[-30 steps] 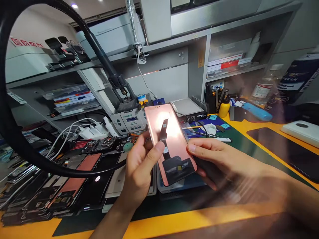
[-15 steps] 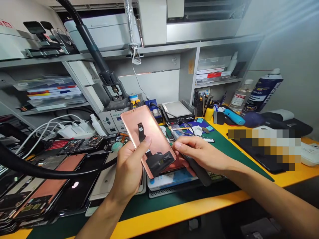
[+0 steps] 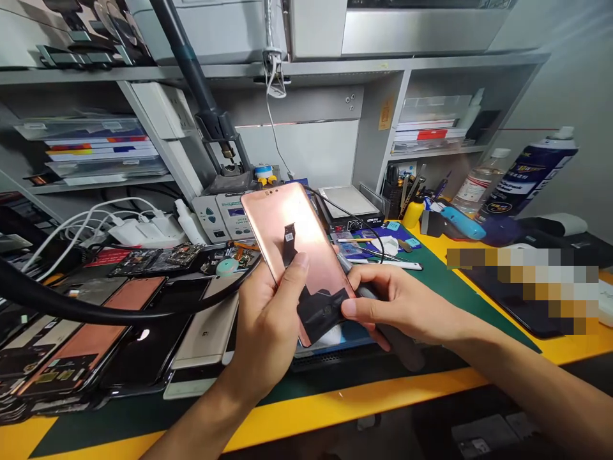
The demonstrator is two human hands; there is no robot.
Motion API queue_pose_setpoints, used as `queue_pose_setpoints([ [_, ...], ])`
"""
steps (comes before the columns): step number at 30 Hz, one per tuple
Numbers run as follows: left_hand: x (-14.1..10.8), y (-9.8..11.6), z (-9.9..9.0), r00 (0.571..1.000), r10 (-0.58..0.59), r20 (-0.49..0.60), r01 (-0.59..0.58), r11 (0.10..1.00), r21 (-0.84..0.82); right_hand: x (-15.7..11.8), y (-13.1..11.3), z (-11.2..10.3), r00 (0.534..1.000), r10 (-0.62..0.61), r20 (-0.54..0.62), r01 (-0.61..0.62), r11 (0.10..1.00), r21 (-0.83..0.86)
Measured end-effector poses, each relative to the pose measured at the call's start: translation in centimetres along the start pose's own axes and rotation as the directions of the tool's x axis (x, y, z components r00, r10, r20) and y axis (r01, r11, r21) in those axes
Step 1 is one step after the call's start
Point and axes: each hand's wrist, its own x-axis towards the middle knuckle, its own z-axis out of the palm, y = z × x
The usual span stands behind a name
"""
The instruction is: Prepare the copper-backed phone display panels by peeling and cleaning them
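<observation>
A copper-backed phone screen (image 3: 318,252) is held tilted above the bench, its back towards me. My left hand (image 3: 271,316) grips its lower left side, the thumb lying across the back beside a black flex cable (image 3: 288,241). My right hand (image 3: 407,300) is closed at the lower right corner, with the thumb on the black film (image 3: 323,316) there and fingers partly behind the edge. A grey-handled tool (image 3: 407,351) slants through the right hand; its working end is hidden. Beneath the screen lies a blue-and-white pad (image 3: 335,335), mostly covered.
Several phone parts, including a copper panel (image 3: 103,329) and a gold back cover (image 3: 205,332), lie left on the green mat (image 3: 431,291). A thick black hose (image 3: 119,313) arches over them. A hot plate (image 3: 354,207) stands behind; a spray can (image 3: 527,172) and bottle (image 3: 481,182) stand right.
My right thumb has moved from the screen's side edge onto its lower black film. The screen and both hands sit slightly further right in the view, which has also shifted.
</observation>
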Motion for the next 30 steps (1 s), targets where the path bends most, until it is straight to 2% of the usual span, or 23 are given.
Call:
queue_pose_setpoints([
  [2, 0.0, 0.1, 0.0, 0.99, -0.094, 0.104, 0.108, 0.984, -0.144, -0.1, -0.1, 0.1, 1.0, 0.008, 0.014, -0.008, 1.0, 0.029],
  [4, 0.0, 0.3, 0.0, 0.962, -0.187, 0.198, 0.233, 0.943, -0.238, -0.1, -0.2, 0.2, 0.999, 0.001, 0.033, -0.002, 0.999, 0.043],
  [6, 0.0, 0.5, 0.2, 0.936, -0.262, 0.237, 0.322, 0.908, -0.267, -0.1, -0.3, 0.3, 0.999, 0.0, 0.045, -0.002, 0.999, 0.05],
  [8, 0.0, 0.8, 0.4, 0.923, -0.292, 0.25, 0.358, 0.889, -0.286, -0.1, -0.4, 0.4, 0.999, 0.009, 0.05, -0.012, 0.998, 0.062],
  [14, 0.1, 1.1, 0.7, 0.92, -0.29, 0.264, 0.36, 0.892, -0.274, -0.2, -0.3, 0.0, 0.996, 0.029, 0.085, -0.035, 0.997, 0.064],
  [22, 0.2, 1.4, 0.3, 0.912, -0.315, 0.264, 0.378, 0.895, -0.238, -0.1, 0.2, -0.4, 0.993, 0.018, 0.113, -0.036, 0.988, 0.152],
  [30, 0.3, 1.4, 0.2, 0.932, -0.294, 0.212, 0.337, 0.917, -0.213, 0.1, 0.5, -0.5, 0.991, -0.012, 0.135, -0.014, 0.981, 0.196],
])
